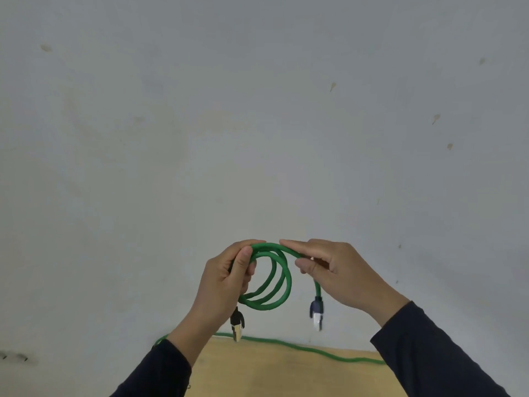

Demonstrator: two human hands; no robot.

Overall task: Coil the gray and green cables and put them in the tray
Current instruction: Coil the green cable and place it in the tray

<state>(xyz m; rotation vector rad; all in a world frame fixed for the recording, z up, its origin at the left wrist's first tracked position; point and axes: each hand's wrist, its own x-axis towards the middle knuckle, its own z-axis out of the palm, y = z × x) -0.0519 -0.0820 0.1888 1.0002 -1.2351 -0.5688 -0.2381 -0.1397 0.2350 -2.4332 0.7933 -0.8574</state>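
Observation:
A green cable (282, 277) is wound into a few loops and held up in the air in front of a pale wall. My left hand (226, 279) grips the left side of the coil. My right hand (332, 270) pinches the cable's loose end just right of the coil. One plug with a gold tip (237, 325) hangs below my left hand. A second plug, dark blue with a clear tip (317, 312), dangles under my right hand. No gray cable and no tray are in view.
A wooden table (274, 371) shows at the bottom of the view. Another thin green cable (315, 351) runs along the table's far edge. The wall (257, 124) fills everything above.

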